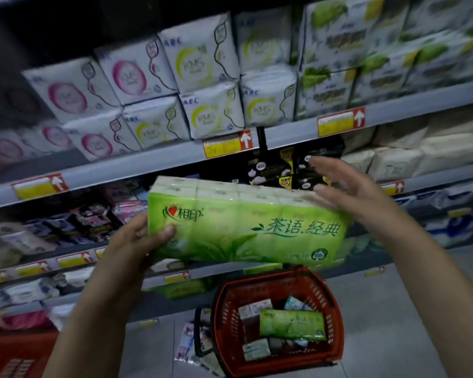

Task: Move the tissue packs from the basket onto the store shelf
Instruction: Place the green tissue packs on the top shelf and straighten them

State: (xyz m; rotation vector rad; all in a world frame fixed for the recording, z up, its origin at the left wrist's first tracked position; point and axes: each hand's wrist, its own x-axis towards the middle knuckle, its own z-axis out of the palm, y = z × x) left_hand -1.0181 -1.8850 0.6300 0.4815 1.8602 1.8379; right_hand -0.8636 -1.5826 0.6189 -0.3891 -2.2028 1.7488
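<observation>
The left hand (145, 238) grips a big green plastic tissue pack (246, 227), right hand (347, 186) open beside it, above the red plastic basket (273, 278), before full grey shelves (148, 165).

Two bare forearms run uncovered to the frame's edge, one coming in from 7 o'clock, the other from 4 o'clock. The left hand (145, 238) shows a short thumbnail and a small pale mark on one finger, perhaps a ring, too blurred to tell. The right hand (347, 186) is motion-blurred.
</observation>
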